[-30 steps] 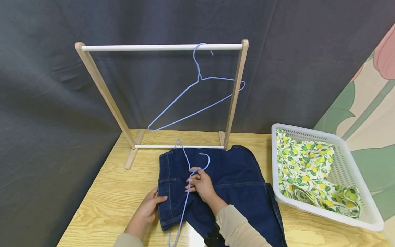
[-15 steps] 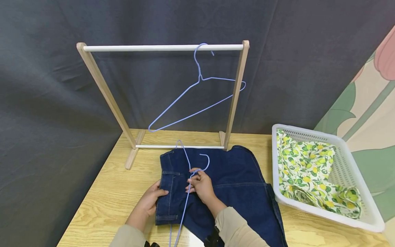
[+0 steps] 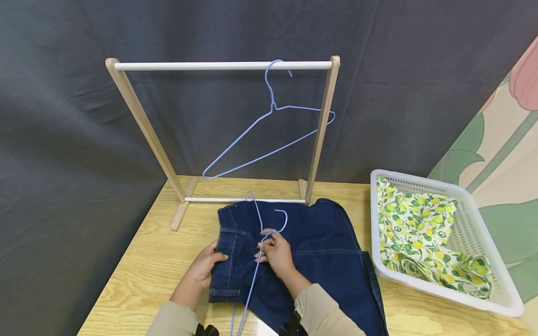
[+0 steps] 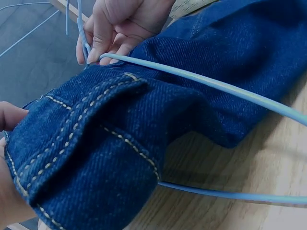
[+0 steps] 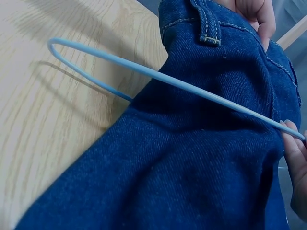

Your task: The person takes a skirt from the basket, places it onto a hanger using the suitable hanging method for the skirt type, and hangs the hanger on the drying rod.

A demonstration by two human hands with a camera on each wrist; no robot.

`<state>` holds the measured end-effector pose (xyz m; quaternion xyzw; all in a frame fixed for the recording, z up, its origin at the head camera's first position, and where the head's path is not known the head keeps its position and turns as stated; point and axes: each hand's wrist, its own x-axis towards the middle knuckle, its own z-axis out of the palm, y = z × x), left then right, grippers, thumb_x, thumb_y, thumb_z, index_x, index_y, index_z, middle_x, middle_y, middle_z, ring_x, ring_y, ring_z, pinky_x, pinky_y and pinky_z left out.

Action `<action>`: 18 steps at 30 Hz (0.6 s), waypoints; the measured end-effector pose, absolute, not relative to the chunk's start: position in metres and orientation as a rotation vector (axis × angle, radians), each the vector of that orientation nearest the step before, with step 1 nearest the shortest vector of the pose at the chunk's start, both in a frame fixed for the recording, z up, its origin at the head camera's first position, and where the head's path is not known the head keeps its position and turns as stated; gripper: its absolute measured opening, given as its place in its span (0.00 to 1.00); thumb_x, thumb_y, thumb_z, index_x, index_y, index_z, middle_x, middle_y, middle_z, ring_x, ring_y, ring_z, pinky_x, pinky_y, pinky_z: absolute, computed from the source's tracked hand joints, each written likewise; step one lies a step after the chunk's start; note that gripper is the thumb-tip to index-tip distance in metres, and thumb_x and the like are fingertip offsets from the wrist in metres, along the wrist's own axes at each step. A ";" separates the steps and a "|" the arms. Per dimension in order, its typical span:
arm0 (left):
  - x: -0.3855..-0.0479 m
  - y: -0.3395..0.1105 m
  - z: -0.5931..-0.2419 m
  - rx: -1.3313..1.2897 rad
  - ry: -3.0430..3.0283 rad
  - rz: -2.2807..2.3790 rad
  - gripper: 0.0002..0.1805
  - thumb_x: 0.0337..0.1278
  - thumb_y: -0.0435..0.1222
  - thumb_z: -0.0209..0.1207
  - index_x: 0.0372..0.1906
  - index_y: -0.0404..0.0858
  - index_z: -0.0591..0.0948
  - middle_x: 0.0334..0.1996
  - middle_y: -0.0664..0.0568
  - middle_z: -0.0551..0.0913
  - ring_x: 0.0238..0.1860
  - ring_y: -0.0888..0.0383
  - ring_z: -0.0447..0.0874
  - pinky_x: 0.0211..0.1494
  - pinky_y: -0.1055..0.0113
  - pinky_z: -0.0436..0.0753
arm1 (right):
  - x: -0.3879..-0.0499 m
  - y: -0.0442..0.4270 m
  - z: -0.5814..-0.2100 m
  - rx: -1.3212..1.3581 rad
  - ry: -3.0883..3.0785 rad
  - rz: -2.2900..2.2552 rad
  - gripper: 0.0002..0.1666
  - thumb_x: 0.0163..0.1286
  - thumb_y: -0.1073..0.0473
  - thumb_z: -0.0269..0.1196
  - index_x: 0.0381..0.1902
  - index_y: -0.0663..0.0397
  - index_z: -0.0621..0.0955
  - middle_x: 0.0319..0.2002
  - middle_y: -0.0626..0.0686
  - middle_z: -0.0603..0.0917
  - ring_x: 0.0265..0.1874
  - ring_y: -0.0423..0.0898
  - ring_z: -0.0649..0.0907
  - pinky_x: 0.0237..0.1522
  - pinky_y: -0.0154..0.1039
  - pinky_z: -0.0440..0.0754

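On the desk [image 3: 134, 261], the jeans [image 3: 323, 233] are lying before the rack [image 3: 142, 121], with the waist [image 3: 227, 261] pointing to the left. A first hanger [image 3: 272, 100] is hanging on the rack, nearer its right side. A second hanger [image 3: 255, 275] is passing over and under the jeans. At right, a basket [image 3: 420, 281] is standing, and a cloth [image 3: 414, 233] is lying in it.

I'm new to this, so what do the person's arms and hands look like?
There's a long beige fabric left sleeve and a matching right sleeve. Left fingers and right fingers wear no gloves. A small black object shows beside each sleeve, partly hidden.
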<state>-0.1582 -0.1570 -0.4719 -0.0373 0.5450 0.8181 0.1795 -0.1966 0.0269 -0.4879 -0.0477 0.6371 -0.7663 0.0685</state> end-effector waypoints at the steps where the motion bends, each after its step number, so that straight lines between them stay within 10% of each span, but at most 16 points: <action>1: -0.158 -0.157 -0.471 -0.111 1.534 2.317 0.36 0.46 0.22 0.42 0.64 0.31 0.47 0.40 0.52 0.75 0.35 0.56 0.77 0.38 0.64 0.76 | -0.197 0.027 -0.488 -0.136 1.922 -2.305 0.18 0.56 0.78 0.51 0.46 0.73 0.64 0.22 0.61 0.76 0.15 0.49 0.78 0.19 0.47 0.78; 18: -0.161 -0.168 -0.464 -0.113 1.636 2.322 0.32 0.50 0.22 0.43 0.63 0.27 0.50 0.39 0.53 0.77 0.35 0.56 0.78 0.38 0.63 0.77 | -0.194 0.038 -0.488 -0.098 2.000 -2.293 0.18 0.55 0.79 0.51 0.45 0.74 0.64 0.22 0.63 0.76 0.14 0.48 0.78 0.18 0.46 0.78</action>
